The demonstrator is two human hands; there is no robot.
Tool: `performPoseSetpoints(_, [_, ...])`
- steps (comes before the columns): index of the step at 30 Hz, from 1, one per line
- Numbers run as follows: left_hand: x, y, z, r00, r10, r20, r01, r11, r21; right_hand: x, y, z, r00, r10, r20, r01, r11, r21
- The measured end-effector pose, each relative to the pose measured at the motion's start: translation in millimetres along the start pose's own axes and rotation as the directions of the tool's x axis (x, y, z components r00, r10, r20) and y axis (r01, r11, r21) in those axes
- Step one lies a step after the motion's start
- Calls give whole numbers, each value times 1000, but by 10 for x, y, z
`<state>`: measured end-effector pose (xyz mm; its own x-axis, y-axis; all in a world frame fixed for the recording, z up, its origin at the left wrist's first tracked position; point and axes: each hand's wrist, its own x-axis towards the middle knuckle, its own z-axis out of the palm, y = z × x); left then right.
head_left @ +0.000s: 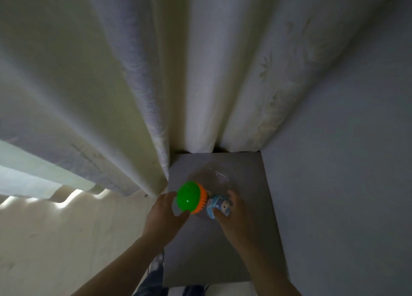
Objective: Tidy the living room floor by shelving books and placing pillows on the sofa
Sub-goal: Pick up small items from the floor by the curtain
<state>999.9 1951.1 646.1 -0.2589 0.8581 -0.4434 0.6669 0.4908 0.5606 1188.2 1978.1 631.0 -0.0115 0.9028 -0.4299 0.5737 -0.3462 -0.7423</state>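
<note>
Forearms (pixel 124 257) enter from the bottom edge and converge on a grey panel (pixel 256 240). Between them, at the bottom edge, is dark blue denim (pixel 153 280).

1. Left hand (pixel 163 213): curled round a ball (pixel 189 196). Fingers lie on the ball's upper left side and the thumb lies under its lower edge. The near half of the ball is smooth green; the far half is orange and spiked.

2. Right hand (pixel 234 215): curled round a tub (pixel 219 205). The thumb presses the near side and the fingers wrap the far side. The tub is small, blue and cylindrical, printed with a cartoon figure, and tilted with one end toward the ball.

3. Ball and tub are just beside each other. The orange spikes reach the tub's end; actual contact cannot be confirmed.

4. Bowl (pixel 214 177): clear, sitting on the panel directly beyond both hands. Ball and tub overlap its near rim. Whether either item touches the bowl cannot be told.

5. Panel: flat and matte, bounded on the right by a plain wall (pixel 345 161) and at the far end by a curtain (pixel 133 94).

6. Curtain: pale, hanging in deep vertical folds. Its hem ends near the panel's far edge and left edge.

7. Floor (pixel 55 240): cream, left of the panel, with bright patches of light along the curtain hem.

8. Books, pillows and sofa: position cannot be told from this view.
</note>
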Motion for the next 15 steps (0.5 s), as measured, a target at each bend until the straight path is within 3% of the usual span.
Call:
performPoseSetpoints(6, [-504, -72, -344, 984, -16, -176, 10, 999, -33, -272, -470, 9, 988, -150, 27, 152, 987, -54])
performPoseSetpoints(15, [-1175, -607, -949, 914, -102, -394, 40, 986, -163, -849, -1205, 497, 918, -332, 217, 366, 919, -145])
